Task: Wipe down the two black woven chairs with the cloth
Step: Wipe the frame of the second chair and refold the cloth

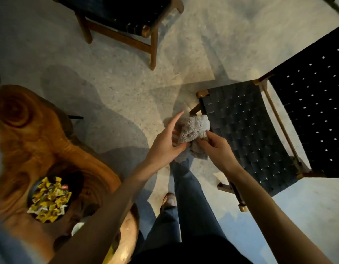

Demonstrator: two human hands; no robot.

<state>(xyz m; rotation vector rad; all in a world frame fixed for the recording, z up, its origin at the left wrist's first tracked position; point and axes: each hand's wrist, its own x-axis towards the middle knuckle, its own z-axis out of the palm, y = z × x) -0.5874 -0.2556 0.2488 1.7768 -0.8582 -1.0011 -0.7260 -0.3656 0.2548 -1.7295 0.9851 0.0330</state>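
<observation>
Both hands are holding 1 grey fluffy cloth (193, 130) above the floor, just beside the front-left corner of the near black woven chair (246, 134). The left hand (165, 144) is pinching the cloth's left side with its thumb, index finger extended. The right hand (217, 147) is gripping the cloth's lower right edge, fingers curled. The 2nd black woven chair (124, 14) is standing well apart, at top. A carved wooden table (31, 141) is carrying a bowl of yellow-wrapped sweets (49, 200) at left.

Head cam, single view: looks steeply down from standing height, wide-angle; hands close, floor (111, 88) farther below.
</observation>
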